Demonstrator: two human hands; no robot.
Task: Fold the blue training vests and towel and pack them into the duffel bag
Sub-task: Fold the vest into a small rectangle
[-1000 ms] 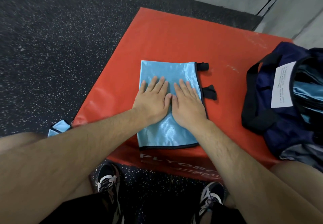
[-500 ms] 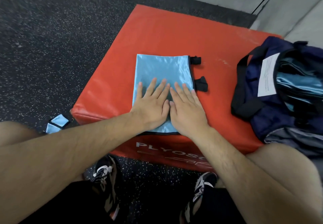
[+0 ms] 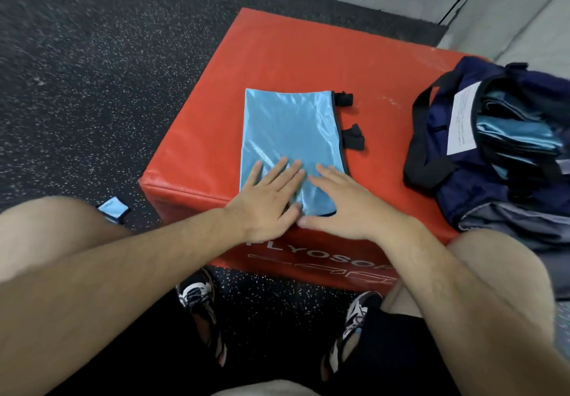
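Note:
A light blue training vest (image 3: 293,130), folded into a flat rectangle with black trim and two black straps on its right side, lies on the red padded box (image 3: 308,53). My left hand (image 3: 271,198) and my right hand (image 3: 342,204) lie flat side by side with straight fingers on the vest's near end, at the box's front edge. The navy duffel bag (image 3: 481,185) stands open at the right end of the box, with folded blue fabric (image 3: 512,136) inside it.
A small piece of blue fabric (image 3: 112,208) lies on the speckled black floor left of the box, by my left knee. A white label (image 3: 464,121) hangs on the bag's rim. My feet are in front of the box. A grey wall runs behind.
Both hands have slid along the vest toward me, from its middle to its near end. The view has shifted so the box sits further right.

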